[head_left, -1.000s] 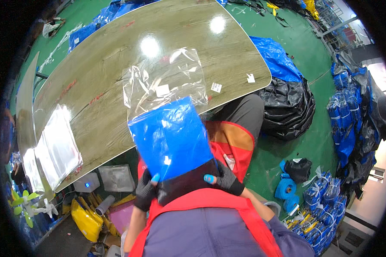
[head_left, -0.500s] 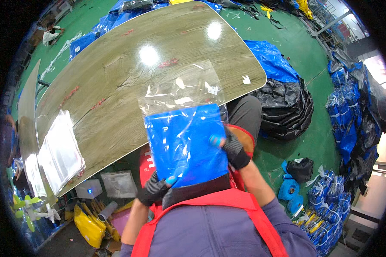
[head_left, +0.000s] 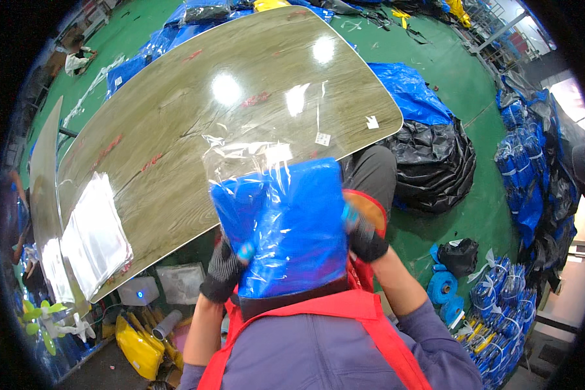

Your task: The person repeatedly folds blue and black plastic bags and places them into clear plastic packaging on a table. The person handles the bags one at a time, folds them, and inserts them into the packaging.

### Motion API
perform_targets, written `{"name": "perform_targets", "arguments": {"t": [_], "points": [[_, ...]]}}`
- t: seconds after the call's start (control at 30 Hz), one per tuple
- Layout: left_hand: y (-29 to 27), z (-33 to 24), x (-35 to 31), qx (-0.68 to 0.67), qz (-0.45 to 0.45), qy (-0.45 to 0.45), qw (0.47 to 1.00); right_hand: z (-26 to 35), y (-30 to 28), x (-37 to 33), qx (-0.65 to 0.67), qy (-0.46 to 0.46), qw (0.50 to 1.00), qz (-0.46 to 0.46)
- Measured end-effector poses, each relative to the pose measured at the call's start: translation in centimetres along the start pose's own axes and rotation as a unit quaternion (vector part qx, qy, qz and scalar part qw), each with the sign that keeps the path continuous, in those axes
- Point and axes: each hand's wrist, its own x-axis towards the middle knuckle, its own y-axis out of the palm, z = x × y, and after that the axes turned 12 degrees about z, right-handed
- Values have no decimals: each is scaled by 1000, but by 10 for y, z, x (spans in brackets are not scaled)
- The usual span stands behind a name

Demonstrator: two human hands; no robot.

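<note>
A folded blue sheet [head_left: 299, 227], perhaps tarpaulin, lies against my lap inside a clear plastic bag [head_left: 231, 162]. The bag's loose upper part reaches over the near edge of the wood-patterned tabletop [head_left: 175, 123]. My left hand [head_left: 225, 268], in a dark knit glove with blue fingertips, is closed on the left edge of the packed sheet. At its right edge my right hand [head_left: 365, 238], gloved the same way and slightly blurred, grips with the fingers partly hidden. A black strip [head_left: 292, 296] shows along the lower edge of the sheet.
Clear plastic bags [head_left: 96, 234] are stacked at the tabletop's left. A black and blue heap [head_left: 429, 166] sits on the green floor to the right. Blue tape rolls [head_left: 442, 286] and tied blue bundles [head_left: 500, 299] lie lower right. Yellow folded packs [head_left: 136, 344] are lower left.
My left hand has moved up and left along the bag's side, and my right hand slightly right and down. The blue sheet's left part now bends, and the bag's top has crumpled lower.
</note>
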Motion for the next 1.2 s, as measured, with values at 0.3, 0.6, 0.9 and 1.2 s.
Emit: {"name": "perform_targets", "arguments": {"t": [0.3,0.6,0.9,1.2], "points": [[8,10,-1,65,-133,12,989,-7,-17,14,12,1,1000,-10],[-22,7,22,-41,-242,157,957,-28,-23,15,-98,32,994,-17],[-6,35,6,-123,-211,59,968,-42,-35,7,-105,86,990,19],[-9,-11,20,11,-27,-82,996,-6,-4,22,-139,61,988,20]]}}
